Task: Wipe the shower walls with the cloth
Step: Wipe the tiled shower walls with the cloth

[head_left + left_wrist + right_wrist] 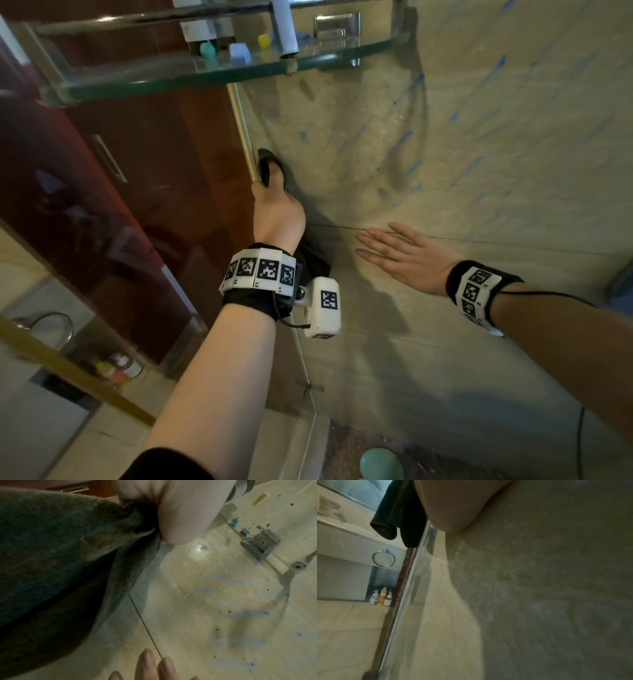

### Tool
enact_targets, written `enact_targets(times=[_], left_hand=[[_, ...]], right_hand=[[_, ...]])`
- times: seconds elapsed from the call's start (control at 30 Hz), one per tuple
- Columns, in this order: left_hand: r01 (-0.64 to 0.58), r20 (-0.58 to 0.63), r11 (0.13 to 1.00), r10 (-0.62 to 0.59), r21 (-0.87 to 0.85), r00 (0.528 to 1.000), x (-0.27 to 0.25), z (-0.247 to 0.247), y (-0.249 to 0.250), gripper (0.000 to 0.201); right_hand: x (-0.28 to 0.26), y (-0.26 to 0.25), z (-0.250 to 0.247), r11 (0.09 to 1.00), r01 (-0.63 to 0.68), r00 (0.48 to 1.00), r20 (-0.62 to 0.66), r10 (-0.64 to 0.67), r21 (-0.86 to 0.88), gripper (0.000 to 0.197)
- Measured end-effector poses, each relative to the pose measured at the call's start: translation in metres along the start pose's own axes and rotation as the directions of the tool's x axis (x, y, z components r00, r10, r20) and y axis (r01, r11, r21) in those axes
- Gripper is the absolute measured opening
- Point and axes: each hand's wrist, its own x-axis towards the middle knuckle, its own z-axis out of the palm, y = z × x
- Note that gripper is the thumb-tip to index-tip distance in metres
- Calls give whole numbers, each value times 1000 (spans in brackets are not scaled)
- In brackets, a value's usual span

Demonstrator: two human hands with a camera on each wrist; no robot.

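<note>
Head view: the left hand (279, 214) presses a dark cloth (270, 168) against the beige shower wall (445, 154), right beside the edge of the glass panel (137, 171). Most of the cloth is hidden behind the hand and wrist; only a tip shows above the knuckles and a fold below the wristband. The left fingers themselves are hidden, curled forward into the cloth. The right hand (407, 255) lies flat on the wall, well apart from the cloth, its fingers (373, 238) straight and slightly spread, holding nothing. Blue streaks (404, 140) mark the wall above both hands. A glass corner shelf (239, 68) near the top carries small items too blurred to name, and its upper part is cut off by the frame.

Left wrist view: the cloth (51, 561) fills the left half, grey-green and fuzzy here, bunched under the heel of the left hand (171, 513). How the fingers close round it cannot be seen from here. At the bottom edge the straight tips of the right hand's fingers (149, 661) rest on the wall (188, 601), cut off by the frame. Blue smears (248, 614) and a metal bracket (260, 545) show on the right.

Right wrist view: the picture is dim and blurred. The base of the right hand (453, 507) lies against the wall (539, 588); its fingers are out of sight. The cloth (399, 513) hangs dark at the upper left. Through the glass, a towel ring (383, 557) and three bottles (381, 597) on the floor are visible.
</note>
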Motion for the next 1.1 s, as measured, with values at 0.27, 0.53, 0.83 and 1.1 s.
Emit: enact_targets(times=[0.27,0.53,0.83,1.1], left_hand=[[71,-45,979,-81,-192,996,9,-10,18,55],[-57,-73,992,49,-114,996,13,-11,22,53],[-19,-85,997,12,-81,996,26,-24,26,55],[-196,-32,971,202,133,979,17,-26,23,54]], right_hand=[[2,-3,1,998,-26,1000,-13,27,56,57],[2,-3,0,998,-14,999,-35,16,67,55],[2,-2,0,998,-14,998,-53,17,53,56],[2,-3,0,999,-25,998,-60,27,35,55]])
